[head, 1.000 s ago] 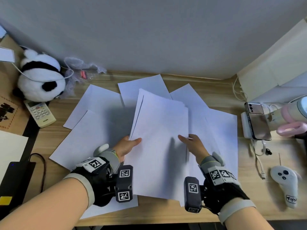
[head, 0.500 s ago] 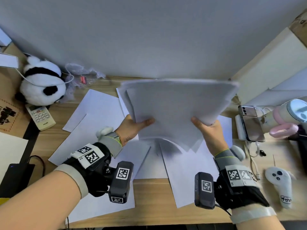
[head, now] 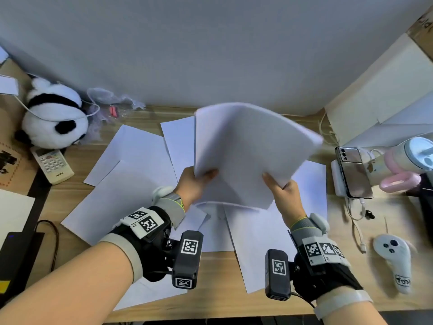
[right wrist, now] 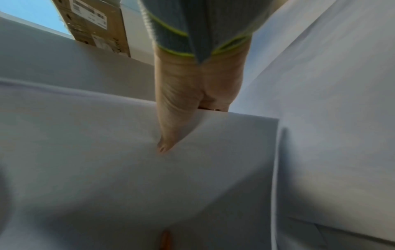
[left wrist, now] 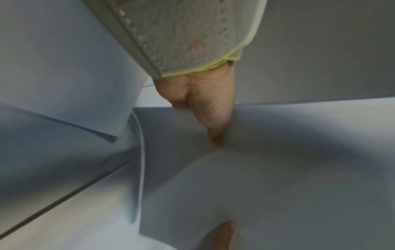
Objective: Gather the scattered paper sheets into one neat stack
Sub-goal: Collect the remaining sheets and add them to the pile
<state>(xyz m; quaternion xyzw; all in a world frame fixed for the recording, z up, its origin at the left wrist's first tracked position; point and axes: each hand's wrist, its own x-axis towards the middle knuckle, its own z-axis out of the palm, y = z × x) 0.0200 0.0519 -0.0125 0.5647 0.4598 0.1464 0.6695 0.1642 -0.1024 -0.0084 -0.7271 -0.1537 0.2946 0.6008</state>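
Now the bundle (head: 246,151) is off the worktop (head: 218,303) and tilted up in the middle of the frame; a second ago it lay flat among the other sheets, and half a second ago it was already raised but spread wide and level. It has since swung so that its left edge runs nearly vertical and its far corner points to the upper right.

The left hand (head: 194,184) pinches the bundle's lower left corner, thumb on the near face. In the left wrist view the thumb (left wrist: 215,128) presses into the paper and one fingertip shows behind it. The right hand (head: 284,195) pinches the lower right edge the same way, and the right wrist view shows its thumb (right wrist: 171,132) lying across the top sheet. So each grip is closed on paper, not wide.

That probably means the picked-up sheets are being turned on edge to be tapped square, though the edges are blurred and I cannot tell how well they line up.

The job is only partly done. Loose sheets (head: 131,174) lie fanned at centre left, more sheets (head: 255,242) sit under and below the hands, and one sheet (head: 311,181) shows at centre right beside the phone (head: 353,174).

The lifted paper bows between the two grips, so a slack pinch could let inner sheets slide out.
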